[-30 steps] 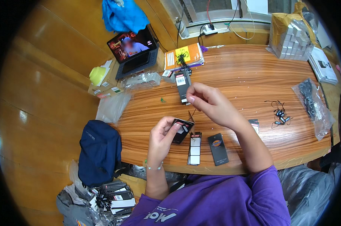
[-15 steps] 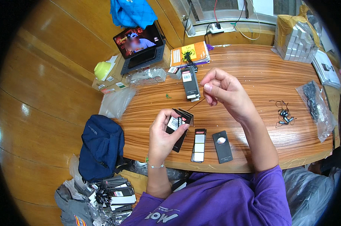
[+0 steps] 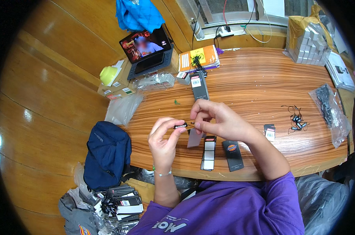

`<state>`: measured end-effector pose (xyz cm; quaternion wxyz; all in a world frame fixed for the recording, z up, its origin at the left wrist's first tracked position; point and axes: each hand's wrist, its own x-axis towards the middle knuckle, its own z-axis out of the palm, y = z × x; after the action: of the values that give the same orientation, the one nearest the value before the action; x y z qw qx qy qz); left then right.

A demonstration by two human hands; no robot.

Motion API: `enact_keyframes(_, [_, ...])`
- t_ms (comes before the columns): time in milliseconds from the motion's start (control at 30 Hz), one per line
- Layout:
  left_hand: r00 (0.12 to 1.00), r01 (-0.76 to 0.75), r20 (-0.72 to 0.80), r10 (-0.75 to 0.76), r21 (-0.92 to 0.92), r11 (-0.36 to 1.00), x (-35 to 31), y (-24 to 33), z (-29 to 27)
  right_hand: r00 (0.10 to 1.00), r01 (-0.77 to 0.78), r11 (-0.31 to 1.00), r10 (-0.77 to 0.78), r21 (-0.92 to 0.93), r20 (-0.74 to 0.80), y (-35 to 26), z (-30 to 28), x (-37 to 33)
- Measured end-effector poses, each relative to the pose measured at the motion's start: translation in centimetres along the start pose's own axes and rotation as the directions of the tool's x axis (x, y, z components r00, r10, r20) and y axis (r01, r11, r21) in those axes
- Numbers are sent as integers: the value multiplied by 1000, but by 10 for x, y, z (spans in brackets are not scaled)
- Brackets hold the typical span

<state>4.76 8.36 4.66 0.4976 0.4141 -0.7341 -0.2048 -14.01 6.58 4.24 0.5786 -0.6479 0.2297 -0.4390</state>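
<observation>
Between the thumb and fingers of my left hand (image 3: 163, 135) is a small black string seal (image 3: 180, 125) with white lettering. My right hand (image 3: 212, 119) is close on its right, fingertips pinched on the thin dark cord. A greyish card (image 3: 194, 138) hangs tilted below the fingertips; how it joins the cord is hidden. Under the hands, near the table's front edge, lie a narrow stack of labels with white panels (image 3: 209, 150) and a black hang tag (image 3: 232, 154) with a round emblem. Beyond my right hand rests a stack of dark hang tags (image 3: 199, 88).
Right of my right forearm are small labelled tags (image 3: 269, 133) and a heap of corded seals (image 3: 298, 122). A plastic bag (image 3: 328, 115) lies at the right edge. Notebooks (image 3: 199, 58) and a tablet (image 3: 146, 44) stand behind. A blue bag (image 3: 107, 154) is at left.
My right hand has come down and left, close to my left hand. The dark tags in my left hand no longer show there; a greyish card now hangs below. Small tags beside my right forearm are uncovered.
</observation>
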Motion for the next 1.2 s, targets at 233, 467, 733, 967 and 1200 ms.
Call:
enact_keyframes(233, [998,57,26,-53,-178,982,-2,0,3,998,-57,997,56,61,22,1,6,0])
enact_keyframes(467, [988,142,93,-120,-274,951,-3,0,3,997,-71,989,66,130,45,6,3,0])
enact_keyframes(733, [978,158,179,-112,-268,950,-2,-1,-1,989,-116,988,105,105,109,3,3,0])
enact_keyframes(967, [975,174,194,-107,-367,914,-5,-1,-5,995,77,997,-77,-2,64,14,0,5])
enact_keyframes(1200, [976,186,189,-112,-438,880,-6,0,-8,995,53,989,-64,137,75,17,7,6])
